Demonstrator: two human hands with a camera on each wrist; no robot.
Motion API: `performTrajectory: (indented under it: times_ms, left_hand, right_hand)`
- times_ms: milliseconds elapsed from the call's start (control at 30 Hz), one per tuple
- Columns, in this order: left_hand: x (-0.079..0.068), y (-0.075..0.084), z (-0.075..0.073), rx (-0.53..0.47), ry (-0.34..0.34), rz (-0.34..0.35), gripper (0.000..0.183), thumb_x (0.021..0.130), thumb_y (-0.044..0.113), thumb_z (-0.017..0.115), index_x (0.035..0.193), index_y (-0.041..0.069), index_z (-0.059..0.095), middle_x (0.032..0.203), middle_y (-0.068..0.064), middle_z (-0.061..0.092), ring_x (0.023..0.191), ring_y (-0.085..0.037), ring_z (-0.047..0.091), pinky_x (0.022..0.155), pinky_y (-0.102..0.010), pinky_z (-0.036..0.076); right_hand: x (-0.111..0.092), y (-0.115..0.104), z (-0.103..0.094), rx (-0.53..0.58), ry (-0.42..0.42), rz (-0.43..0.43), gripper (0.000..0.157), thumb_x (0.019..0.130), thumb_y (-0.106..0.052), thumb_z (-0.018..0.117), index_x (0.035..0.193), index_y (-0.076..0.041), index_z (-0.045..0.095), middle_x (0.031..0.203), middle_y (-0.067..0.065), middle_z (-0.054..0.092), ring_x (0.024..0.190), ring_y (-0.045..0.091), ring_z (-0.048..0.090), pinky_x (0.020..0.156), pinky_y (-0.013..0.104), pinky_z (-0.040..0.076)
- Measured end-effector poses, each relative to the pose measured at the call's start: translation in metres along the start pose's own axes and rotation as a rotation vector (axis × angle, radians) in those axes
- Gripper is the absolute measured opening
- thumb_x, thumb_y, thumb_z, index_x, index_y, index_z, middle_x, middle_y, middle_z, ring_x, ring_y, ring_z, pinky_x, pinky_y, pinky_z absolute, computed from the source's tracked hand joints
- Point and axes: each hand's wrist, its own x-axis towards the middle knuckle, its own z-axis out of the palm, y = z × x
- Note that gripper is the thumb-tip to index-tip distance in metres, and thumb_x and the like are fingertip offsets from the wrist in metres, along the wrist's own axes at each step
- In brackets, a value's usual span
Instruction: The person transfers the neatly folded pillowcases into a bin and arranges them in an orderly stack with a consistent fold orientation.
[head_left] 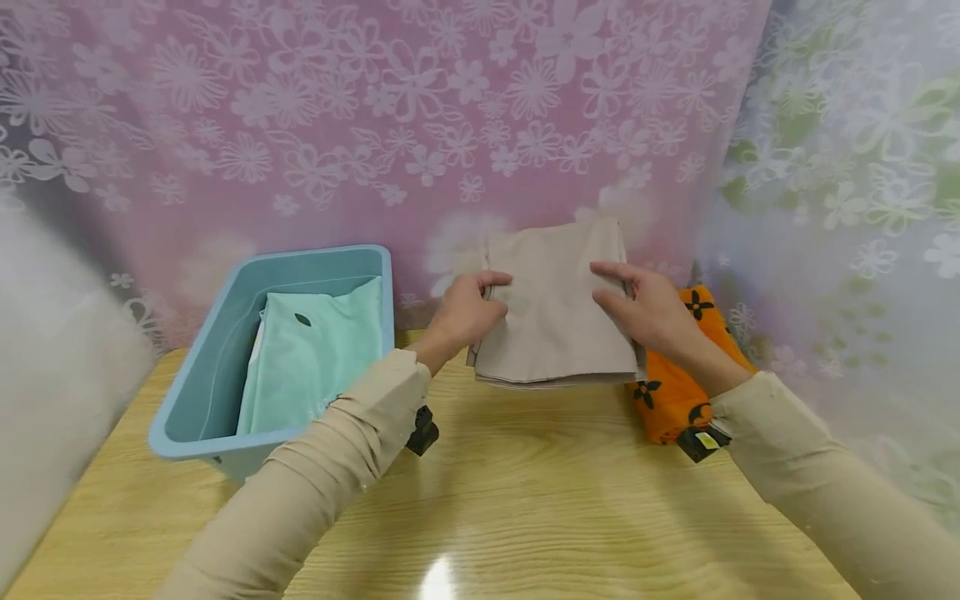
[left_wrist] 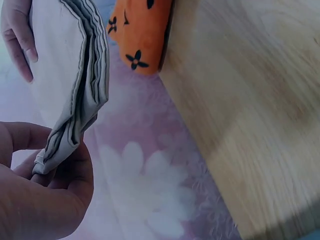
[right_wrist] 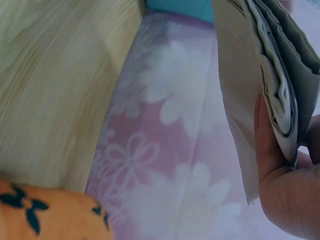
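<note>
Both hands hold a beige cloth (head_left: 551, 308), folded into a thick, roughly square bundle, up over the far side of the table. The left hand (head_left: 468, 312) grips its left edge, thumb on the near face and other fingers behind. On the opposite edge, the right hand (head_left: 648, 308) pinches it in the same way. Several stacked layers of the cloth (left_wrist: 92, 70) show edge-on in the left wrist view. From the right wrist, the folds of the cloth (right_wrist: 275, 85) run down between thumb and fingers.
A blue plastic bin (head_left: 195, 367) stands at the left with a folded mint-green cloth (head_left: 322, 350) inside. Behind the right forearm lies an orange cloth (head_left: 663, 400) with black flower marks. Floral curtains (head_left: 375, 125) hang along the wooden table's (head_left: 510, 492) far side.
</note>
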Motion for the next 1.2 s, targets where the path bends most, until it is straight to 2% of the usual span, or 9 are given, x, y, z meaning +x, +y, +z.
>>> performTrajectory:
  times_ms: [133,167,300,400,467,533,600,867,1200]
  left_hand:
    - [-0.006,0.003,-0.023,0.046,0.006,-0.004,0.044,0.083,0.008,0.05,0.124,0.022,0.054,0.136,-0.001,0.036,0.082,-0.02,0.048,0.059,-0.032,0.039]
    - [-0.008,0.003,-0.029,0.067,0.013,-0.009,0.043,0.083,0.008,0.051,0.123,0.022,0.054,0.136,-0.001,0.036,0.092,-0.016,0.048,0.062,-0.03,0.038]
    - [-0.013,0.0,-0.051,0.078,0.016,-0.051,0.044,0.082,0.006,0.05,0.123,0.024,0.054,0.132,-0.003,0.041,0.06,-0.019,0.042,0.05,-0.03,0.033]
    - [-0.018,0.001,-0.067,0.046,0.018,-0.081,0.045,0.083,0.003,0.049,0.123,0.022,0.053,0.132,-0.004,0.04,0.068,-0.016,0.041,0.051,-0.03,0.033]
    - [-0.022,0.003,-0.077,0.02,0.016,-0.096,0.045,0.083,0.002,0.048,0.124,0.019,0.053,0.132,-0.004,0.039,0.08,-0.018,0.046,0.056,-0.031,0.035]
    - [-0.024,0.005,-0.087,0.018,0.014,-0.1,0.044,0.083,0.001,0.048,0.124,0.018,0.052,0.135,-0.003,0.034,0.102,-0.018,0.041,0.066,-0.033,0.036]
    - [-0.027,0.004,-0.097,0.017,0.016,-0.109,0.044,0.083,0.001,0.048,0.124,0.017,0.052,0.135,-0.003,0.034,0.108,-0.018,0.04,0.071,-0.034,0.036]
    - [-0.042,-0.014,-0.148,0.111,-0.063,-0.179,0.048,0.084,0.001,0.047,0.13,0.015,0.046,0.138,-0.01,0.028,0.116,-0.024,0.038,0.082,-0.039,0.041]
    - [-0.061,-0.041,-0.198,0.282,-0.097,-0.198,0.051,0.083,-0.001,0.05,0.132,0.01,0.044,0.143,-0.017,0.017,0.123,-0.029,0.029,0.079,-0.037,0.04]
  right_hand:
    - [0.008,-0.016,0.007,0.029,0.017,-0.033,0.045,0.088,-0.036,0.052,0.13,-0.021,0.047,0.134,0.005,0.039,0.115,0.024,0.04,0.086,0.041,0.035]
    - [0.01,-0.02,0.01,0.039,0.018,-0.042,0.045,0.088,-0.035,0.052,0.13,-0.021,0.047,0.134,0.004,0.039,0.116,0.023,0.04,0.086,0.04,0.035]
    - [0.02,-0.037,0.022,0.079,0.018,-0.066,0.043,0.088,-0.031,0.054,0.129,-0.02,0.048,0.134,0.003,0.039,0.119,0.021,0.037,0.091,0.04,0.033]
    - [0.028,-0.051,0.031,0.108,0.014,-0.077,0.042,0.088,-0.029,0.055,0.128,-0.02,0.049,0.134,0.003,0.04,0.123,0.018,0.031,0.095,0.041,0.032]
    - [0.032,-0.06,0.036,0.137,0.003,-0.076,0.042,0.088,-0.029,0.055,0.128,-0.021,0.049,0.134,0.002,0.04,0.123,0.017,0.032,0.094,0.04,0.033]
    - [0.035,-0.068,0.041,0.169,-0.016,-0.068,0.042,0.088,-0.029,0.055,0.129,-0.022,0.048,0.135,0.001,0.039,0.123,0.016,0.031,0.094,0.039,0.034]
    - [0.038,-0.075,0.045,0.196,-0.022,-0.057,0.042,0.088,-0.029,0.055,0.129,-0.023,0.048,0.136,0.0,0.037,0.122,0.015,0.033,0.091,0.038,0.036]
    - [0.052,-0.106,0.076,0.356,-0.091,-0.064,0.041,0.089,-0.021,0.054,0.129,-0.02,0.048,0.137,0.002,0.035,0.112,0.014,0.044,0.08,0.033,0.045]
    - [0.069,-0.138,0.13,0.409,-0.134,-0.086,0.04,0.088,-0.017,0.054,0.128,-0.016,0.049,0.134,0.0,0.039,0.116,0.007,0.038,0.086,0.025,0.04]
